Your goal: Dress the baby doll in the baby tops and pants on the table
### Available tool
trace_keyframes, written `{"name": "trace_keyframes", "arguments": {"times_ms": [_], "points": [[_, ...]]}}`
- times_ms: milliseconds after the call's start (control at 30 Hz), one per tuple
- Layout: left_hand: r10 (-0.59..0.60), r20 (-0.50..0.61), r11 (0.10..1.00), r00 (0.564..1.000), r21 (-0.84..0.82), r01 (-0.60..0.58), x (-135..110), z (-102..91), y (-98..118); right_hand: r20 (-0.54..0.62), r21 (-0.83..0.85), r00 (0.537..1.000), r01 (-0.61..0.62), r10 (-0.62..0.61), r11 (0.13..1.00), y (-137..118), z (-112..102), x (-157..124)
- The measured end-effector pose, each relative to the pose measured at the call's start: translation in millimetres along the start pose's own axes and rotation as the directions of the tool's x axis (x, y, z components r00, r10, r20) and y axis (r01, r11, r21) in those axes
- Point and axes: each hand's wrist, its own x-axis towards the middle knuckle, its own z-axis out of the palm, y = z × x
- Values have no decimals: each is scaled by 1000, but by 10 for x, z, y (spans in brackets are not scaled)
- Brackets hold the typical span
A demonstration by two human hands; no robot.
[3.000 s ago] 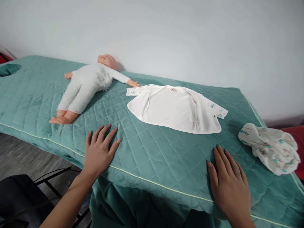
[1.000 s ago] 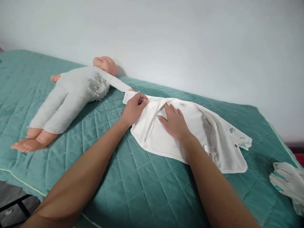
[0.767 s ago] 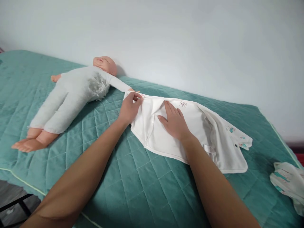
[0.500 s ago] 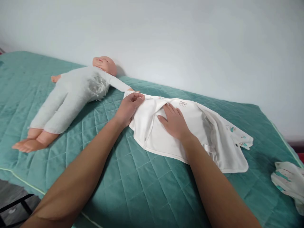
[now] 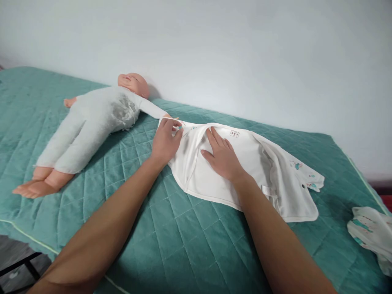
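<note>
A white baby shirt (image 5: 214, 179) lies spread open, inside up, with small coloured prints on its sleeves and a printed label near the neck. At its left sleeve, my left hand (image 5: 167, 139) has curled fingers that pinch the fabric. My right hand (image 5: 222, 157) rests flat on the inside of the shirt, fingers stretched out, the tips close under a raised fold at the collar. Left of the shirt a baby doll (image 5: 101, 110) lies on its back; its outstretched hand is just behind the shirt's left sleeve end.
A green quilted cover (image 5: 196, 241) spreads beneath everything, against a pale wall (image 5: 232, 57). Another printed white cloth (image 5: 369, 228) lies crumpled at the right edge. At lower left, dark metal bars (image 5: 23, 261) show below the cover's edge.
My left hand has shifted its fingers on the sleeve, and more of the printed edge shows. The right fingertips have slid slightly up towards the collar fold, which now stands rounder.
</note>
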Motion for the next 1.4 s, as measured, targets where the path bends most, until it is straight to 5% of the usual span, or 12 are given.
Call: {"name": "trace_keyframes", "arguments": {"times_ms": [100, 167, 267, 333, 533, 767, 1000, 1200, 1400], "points": [[247, 100, 963, 964, 91, -256, -71, 0, 102, -12, 13, 1000, 7, -7, 1000, -1, 10, -3], [370, 232, 903, 900, 139, -407, -122, 3, 184, -42, 25, 999, 11, -10, 1000, 3, 21, -6], [461, 421, 800, 781, 183, -571, -170, 22, 250, -85, 36, 996, 27, -24, 999, 15, 39, -11], [467, 470, 761, 749, 217, -611, -183, 45, 246, -90, 33, 995, 42, -39, 999, 19, 46, -15], [396, 369, 741, 841, 413, -530, -222, 127, 232, -106, 28, 994, 31, -27, 999, 10, 39, -20], [363, 326, 755, 873, 446, -481, -255, 152, 214, -100, -33, 990, -100, 97, 994, 17, 30, -111], [365, 399, 737, 841, 428, -523, -314, 55, 220, -177, -52, 810, -576, 560, 816, 329, -42, -320], [420, 414, 732, 808, 371, -571, -525, -58, 245, -415, 0, 733, -593, 539, 806, 518, -100, -466], [421, 377, 788, 825, 298, -538, -829, -307, 237, -436, 22, 709, -608, 555, 794, 400, -131, -488]]}}
